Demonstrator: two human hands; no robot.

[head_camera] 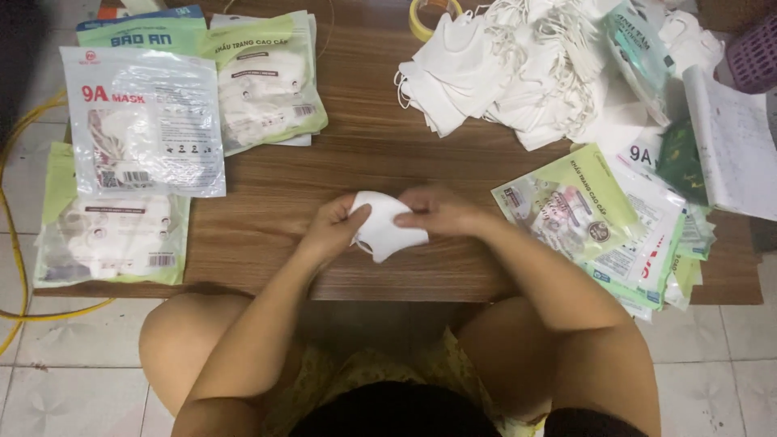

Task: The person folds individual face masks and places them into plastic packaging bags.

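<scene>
Both the left hand [333, 229] and right hand [441, 212] pinch a folded white fabric face mask [384, 227] above the brown wooden tabletop [364, 154], near its front edge.

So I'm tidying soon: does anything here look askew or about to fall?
Yes: the empty packets at the table's right front corner are fanned untidily, and several stick out past the edge.

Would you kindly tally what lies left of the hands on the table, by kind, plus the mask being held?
Green-edged mask packets: 2 on top, more hidden beneath
Clear packet with red print: 1
Blue-topped packet: 1
White mask in both hands: 1
Total: 5
</scene>
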